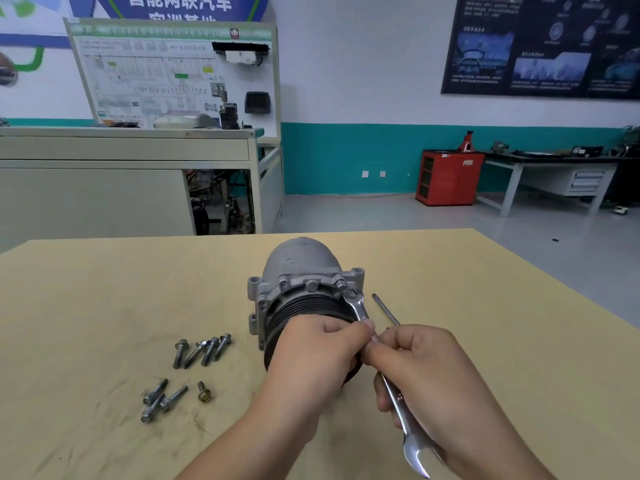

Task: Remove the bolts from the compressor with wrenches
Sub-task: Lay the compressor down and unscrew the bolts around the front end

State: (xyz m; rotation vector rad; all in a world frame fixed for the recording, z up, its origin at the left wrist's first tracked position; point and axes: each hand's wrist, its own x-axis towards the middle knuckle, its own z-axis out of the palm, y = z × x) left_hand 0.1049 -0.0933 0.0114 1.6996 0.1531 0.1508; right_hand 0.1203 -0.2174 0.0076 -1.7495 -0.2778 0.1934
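Observation:
A grey compressor [301, 268] lies on its side on the tan table [104, 306], its grooved pulley end toward me. A steel wrench [398, 403] has its far jaw at a bolt [343, 285] on the flange's upper right. My left hand [318, 355] rests over the pulley and pinches the wrench shaft just below that jaw. My right hand [429, 382] grips the shaft lower down, and the near jaw sticks out past it. Several removed bolts [202, 349] lie in a row left of the compressor, with more loose bolts [161, 400] nearer me.
A slim screwdriver shaft [385, 309] lies on the table right of the compressor, partly behind my right hand. Beyond the table stand a beige training bench [124, 181], a red cabinet [448, 178] and a workbench [554, 174].

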